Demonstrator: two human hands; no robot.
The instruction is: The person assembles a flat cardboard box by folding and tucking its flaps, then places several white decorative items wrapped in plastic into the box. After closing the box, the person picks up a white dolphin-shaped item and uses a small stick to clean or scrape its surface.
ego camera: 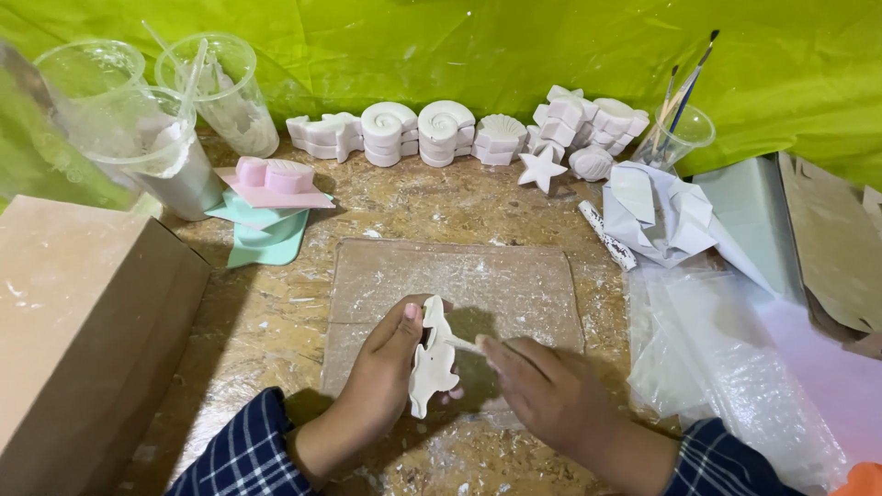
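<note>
My left hand (381, 372) grips a white plaster cast (433, 360) shaped like a sea creature, held on edge above a dusty cardboard sheet (514, 276). My right hand (542, 390) pinches a thin white stick-like tool (464, 344) whose tip touches the cast's edge. Both sleeves are dark blue plaid.
A row of white shell and star casts (441, 133) lines the back. Pink and teal silicone moulds (271, 197) lie at left beside plastic cups with plaster (175, 138). A brown box (83, 312) stands at left. A cup with brushes (680, 133), crumpled paper (657, 211) and plastic wrap (717, 358) sit at right.
</note>
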